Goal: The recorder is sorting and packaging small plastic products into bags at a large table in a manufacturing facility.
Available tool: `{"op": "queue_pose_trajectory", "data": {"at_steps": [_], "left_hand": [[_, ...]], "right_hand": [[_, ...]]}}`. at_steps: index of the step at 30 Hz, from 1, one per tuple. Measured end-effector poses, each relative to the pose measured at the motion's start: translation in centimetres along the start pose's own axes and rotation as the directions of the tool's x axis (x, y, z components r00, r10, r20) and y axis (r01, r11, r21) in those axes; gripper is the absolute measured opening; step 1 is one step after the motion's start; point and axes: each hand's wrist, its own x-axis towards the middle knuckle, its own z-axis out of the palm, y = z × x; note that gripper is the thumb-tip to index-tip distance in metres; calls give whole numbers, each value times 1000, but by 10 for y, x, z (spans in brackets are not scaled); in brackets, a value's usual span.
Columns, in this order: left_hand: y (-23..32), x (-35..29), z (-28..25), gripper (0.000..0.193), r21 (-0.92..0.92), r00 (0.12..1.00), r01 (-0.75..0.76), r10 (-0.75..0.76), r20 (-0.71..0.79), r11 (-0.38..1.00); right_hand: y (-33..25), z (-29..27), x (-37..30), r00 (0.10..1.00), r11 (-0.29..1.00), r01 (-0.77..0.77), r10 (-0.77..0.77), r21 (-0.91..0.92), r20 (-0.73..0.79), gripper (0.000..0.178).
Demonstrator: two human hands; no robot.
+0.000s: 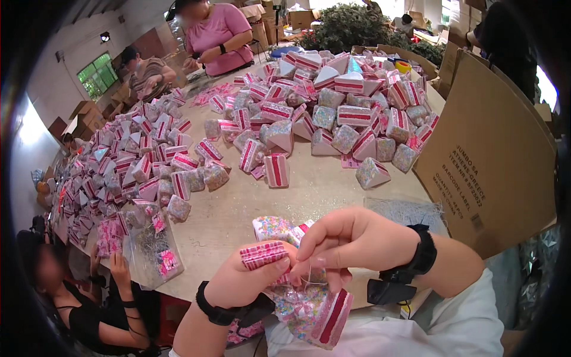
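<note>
1. Table [220, 235]: pale flat top; at centre.
2. Wall [140, 22]: white; spans 10 to 11 o'clock.
3. Window [97, 76]: green-tinted; set in wall at 10 o'clock.
4. Glare [546, 89]: bright white; between 2 and 3 o'clock.

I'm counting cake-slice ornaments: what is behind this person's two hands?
Beyond the left hand and right hand, part of a sprinkle-covered cake-slice ornament shows. The hands cover the rest, so I cannot tell whether another is there.
</note>
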Motion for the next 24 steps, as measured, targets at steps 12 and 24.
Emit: {"op": "queue_pose_trajectory", "data": {"at_steps": [12,24], "left_hand": [[-3,-3,6,16,88,1000,16,-15,-16,996],[-14,6,16,14,39,993,113,-111,-30,993]], "right_hand": [[25,-2,7,874,885,323,-415,-336,-252,8],[32,-2,8,918,872,388,-336,299,-209,8]]}}
